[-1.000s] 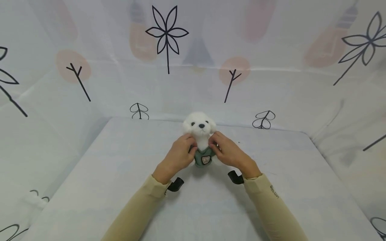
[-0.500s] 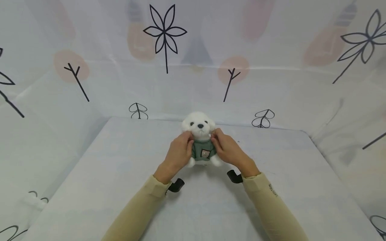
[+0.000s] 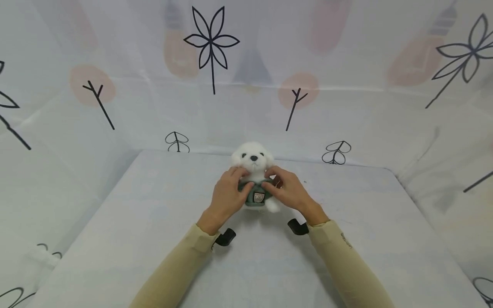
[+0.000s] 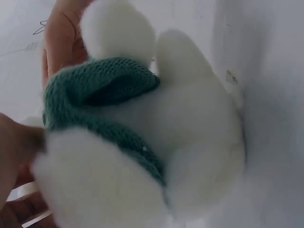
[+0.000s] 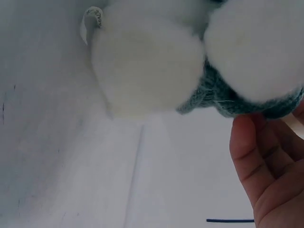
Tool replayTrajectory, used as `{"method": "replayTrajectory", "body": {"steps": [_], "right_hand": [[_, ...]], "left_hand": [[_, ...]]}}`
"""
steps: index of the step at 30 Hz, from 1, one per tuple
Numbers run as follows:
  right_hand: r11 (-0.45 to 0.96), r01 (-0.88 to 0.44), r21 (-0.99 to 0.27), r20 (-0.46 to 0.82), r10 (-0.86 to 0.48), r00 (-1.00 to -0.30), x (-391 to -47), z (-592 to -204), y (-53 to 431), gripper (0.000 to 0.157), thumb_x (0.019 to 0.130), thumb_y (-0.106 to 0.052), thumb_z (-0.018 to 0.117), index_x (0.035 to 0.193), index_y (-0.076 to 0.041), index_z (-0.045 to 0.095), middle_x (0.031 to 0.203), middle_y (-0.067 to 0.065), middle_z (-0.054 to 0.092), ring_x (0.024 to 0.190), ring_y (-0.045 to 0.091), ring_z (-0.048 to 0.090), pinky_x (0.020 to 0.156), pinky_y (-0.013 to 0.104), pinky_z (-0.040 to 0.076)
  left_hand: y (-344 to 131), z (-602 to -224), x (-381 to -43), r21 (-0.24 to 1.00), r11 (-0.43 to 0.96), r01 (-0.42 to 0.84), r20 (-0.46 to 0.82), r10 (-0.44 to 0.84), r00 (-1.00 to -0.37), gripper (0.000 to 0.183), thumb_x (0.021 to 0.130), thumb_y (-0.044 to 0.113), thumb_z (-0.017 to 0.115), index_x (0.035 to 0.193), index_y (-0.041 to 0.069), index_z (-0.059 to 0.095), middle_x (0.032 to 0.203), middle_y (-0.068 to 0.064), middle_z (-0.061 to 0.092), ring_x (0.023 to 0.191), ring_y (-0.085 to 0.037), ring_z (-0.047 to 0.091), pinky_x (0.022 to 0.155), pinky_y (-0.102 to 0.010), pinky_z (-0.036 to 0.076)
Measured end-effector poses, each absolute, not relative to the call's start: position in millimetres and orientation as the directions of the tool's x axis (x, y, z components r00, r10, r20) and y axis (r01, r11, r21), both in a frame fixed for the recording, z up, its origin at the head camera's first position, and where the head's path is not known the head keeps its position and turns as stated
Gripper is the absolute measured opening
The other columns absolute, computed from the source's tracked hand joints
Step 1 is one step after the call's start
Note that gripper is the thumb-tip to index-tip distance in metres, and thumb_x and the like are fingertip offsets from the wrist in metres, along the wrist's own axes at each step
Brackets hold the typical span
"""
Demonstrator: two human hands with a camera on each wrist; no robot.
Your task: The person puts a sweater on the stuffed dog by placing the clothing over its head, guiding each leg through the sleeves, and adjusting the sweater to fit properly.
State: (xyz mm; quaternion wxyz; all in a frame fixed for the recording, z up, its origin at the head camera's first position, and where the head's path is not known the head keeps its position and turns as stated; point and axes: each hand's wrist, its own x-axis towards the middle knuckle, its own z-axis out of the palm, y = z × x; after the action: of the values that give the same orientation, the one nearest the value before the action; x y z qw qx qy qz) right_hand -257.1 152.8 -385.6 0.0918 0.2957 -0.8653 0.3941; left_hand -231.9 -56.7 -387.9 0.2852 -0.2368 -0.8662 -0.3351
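A white plush dog (image 3: pixel 252 153) with a black nose sits upright at the far middle of the table, wearing a green knitted sweater (image 3: pixel 253 198) with a badge on its front. On either side of its chest, my left hand (image 3: pixel 228 192) and right hand (image 3: pixel 290 190) hold the sweater near the neck, thumbs on the front, fingers curled towards the dog's sides. In the left wrist view the sweater (image 4: pixel 102 88) stands bunched away from the white belly (image 4: pixel 185 114). The right wrist view shows fingers of my right hand (image 5: pixel 273 161) touching the sweater's edge (image 5: pixel 228 104).
A white cloth covers the table (image 3: pixel 246 265), and a patterned curtain (image 3: pixel 246 115) rises behind and at both sides. Black wrist mounts (image 3: pixel 225 237) stick out below the hands. A small white label (image 5: pixel 90 21) hangs from the plush dog.
The sweater's top edge has gone from a low V up to the dog's neck, then slightly down again. Both thumbs have moved inward across its front, and the fingers have spread apart from them.
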Motion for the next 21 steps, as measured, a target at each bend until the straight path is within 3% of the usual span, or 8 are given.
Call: {"method": "replayTrajectory", "body": {"steps": [4,10,12,15,21], "right_hand": [[0.499,-0.581,-0.643,0.429,-0.394,-0.813,-258,-388,145,0.020,0.090,-0.033,0.067,0.100,-0.017,0.061,0.084,0.002,0.063,0.066,0.015,0.057,0.060,0.034,0.048],[0.492,-0.521,-0.697,0.413,-0.318,-0.853,-257,-392,135,0.020,0.089,-0.032,0.069,0.096,-0.016,0.060,0.103,0.000,0.061,0.105,0.022,0.059,0.090,0.041,0.048],[0.455,-0.483,-0.748,0.380,-0.303,-0.874,-257,-393,132,0.022,0.089,-0.032,0.069,0.099,-0.014,0.058,0.108,0.002,0.059,0.111,0.025,0.059,0.093,0.040,0.048],[0.419,-0.462,-0.782,0.368,-0.287,-0.884,-256,-395,129,0.026,0.088,-0.032,0.069,0.102,-0.013,0.057,0.109,0.004,0.057,0.111,0.029,0.060,0.089,0.038,0.051],[0.384,-0.541,-0.749,0.445,-0.314,-0.839,-256,-401,125,0.028,0.086,-0.028,0.072,0.107,-0.013,0.060,0.110,0.003,0.057,0.100,0.021,0.061,0.083,0.036,0.052]], "left_hand": [[-59,-386,-232,0.410,0.708,0.575,0.667,0.197,-0.718,0.015,0.085,0.013,0.073,0.094,0.008,0.062,0.094,-0.006,0.060,0.083,-0.026,0.055,0.070,-0.038,0.048],[-59,-384,-227,0.460,0.677,0.574,0.631,0.206,-0.748,0.017,0.086,0.017,0.073,0.096,0.006,0.064,0.098,-0.008,0.057,0.086,-0.024,0.055,0.074,-0.037,0.048],[-59,-383,-226,0.482,0.661,0.575,0.605,0.224,-0.764,0.022,0.085,0.019,0.073,0.099,0.005,0.064,0.102,-0.010,0.054,0.088,-0.024,0.055,0.074,-0.037,0.049],[-60,-381,-226,0.487,0.665,0.566,0.591,0.226,-0.774,0.024,0.084,0.018,0.075,0.101,0.006,0.064,0.104,-0.012,0.052,0.089,-0.025,0.054,0.074,-0.038,0.048],[-63,-378,-226,0.473,0.692,0.546,0.609,0.190,-0.770,0.012,0.084,0.004,0.071,0.094,0.010,0.066,0.097,-0.012,0.052,0.083,-0.026,0.052,0.071,-0.040,0.046]]}}
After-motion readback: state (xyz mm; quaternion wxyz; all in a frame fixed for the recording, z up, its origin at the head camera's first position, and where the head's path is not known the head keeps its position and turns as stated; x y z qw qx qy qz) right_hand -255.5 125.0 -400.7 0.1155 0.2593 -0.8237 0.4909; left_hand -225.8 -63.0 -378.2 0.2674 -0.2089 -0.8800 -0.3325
